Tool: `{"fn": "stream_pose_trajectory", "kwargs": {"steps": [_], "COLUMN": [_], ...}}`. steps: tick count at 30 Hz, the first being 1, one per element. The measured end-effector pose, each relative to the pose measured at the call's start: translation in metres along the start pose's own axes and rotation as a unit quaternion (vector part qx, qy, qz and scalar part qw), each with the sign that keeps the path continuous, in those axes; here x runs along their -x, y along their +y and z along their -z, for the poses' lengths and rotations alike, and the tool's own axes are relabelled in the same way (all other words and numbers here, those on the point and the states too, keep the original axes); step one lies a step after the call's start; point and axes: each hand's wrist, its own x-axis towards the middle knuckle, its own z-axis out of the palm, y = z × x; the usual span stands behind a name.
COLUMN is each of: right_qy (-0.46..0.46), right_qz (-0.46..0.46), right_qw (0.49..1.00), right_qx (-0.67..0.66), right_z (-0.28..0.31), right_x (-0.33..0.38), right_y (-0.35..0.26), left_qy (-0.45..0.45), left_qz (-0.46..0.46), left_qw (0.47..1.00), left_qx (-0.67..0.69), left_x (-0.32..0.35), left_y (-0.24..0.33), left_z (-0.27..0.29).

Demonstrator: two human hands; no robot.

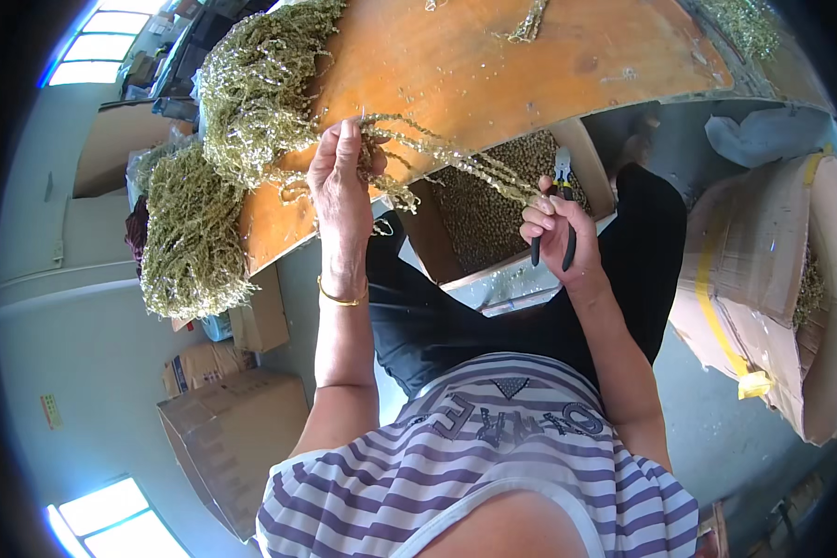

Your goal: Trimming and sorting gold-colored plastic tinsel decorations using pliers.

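Gold glittery strands [456,158] stretch between my two hands above the table's near edge. My left hand [346,172] pinches a bunch of them near the heaped strands. The fingertips of my right hand [563,228] grip the other ends, and the same hand carries pliers [564,191] with black handles and a bare metal head pointing away from me. A few short loops hang below my left fingers. To the left, a big pile of the same gold strands [260,88] lies on the orange wooden table [437,56], with a second bundle [195,228] draping over its edge.
Below the table edge, an open cardboard box [591,172] holds many small brownish pieces. A large taped carton [744,270] with gold strands inside stands at the right. Another carton [237,437] sits on the floor at the left. Loose strands [530,23] lie at the table's far side.
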Motion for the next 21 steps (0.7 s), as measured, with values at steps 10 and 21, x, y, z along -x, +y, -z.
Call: {"fn": "stream_pose_trajectory", "kwargs": {"steps": [10, 21], "right_qy": [0.044, 0.076], "right_qz": [0.004, -0.094], "right_qw": [0.987, 0.911], "right_qx": [0.152, 0.394], "right_z": [-0.017, 0.001], "right_x": [0.003, 0.014], "right_y": [0.014, 0.033], "left_qy": [0.005, -0.026], "left_qz": [0.024, -0.004], "left_qw": [0.998, 0.998], "left_qx": [0.06, 0.062], "left_x": [0.008, 0.006], "left_y": [0.022, 0.027], "left_z": [-0.017, -0.016]}}
